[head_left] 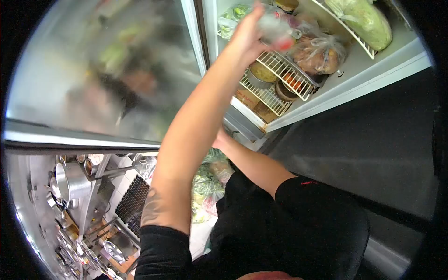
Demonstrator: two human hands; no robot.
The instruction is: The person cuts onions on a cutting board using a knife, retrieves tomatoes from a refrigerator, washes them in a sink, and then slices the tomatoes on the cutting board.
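My left hand (249,37) reaches up into the open fridge, its fingers closed around a clear, blurred object with a red end (277,35). Motion smear hides its exact kind. Behind it on the upper rack lie a bag of green vegetables (232,21) and a knotted plastic bag of brownish food (318,53). Partly hidden by my left forearm, my right hand (219,139) is lower down, close to bags of leafy greens (207,184). Its fingers do not show, so I cannot see whether it grips anything.
White wire racks (285,74) hold a round tin of yellowish food (262,74) and a bowl with orange pieces (293,81). A bagged green vegetable (364,23) sits at upper right. The glass fridge door (154,88) stands at left. A large pot (73,181) and black mat (133,205) are beyond.
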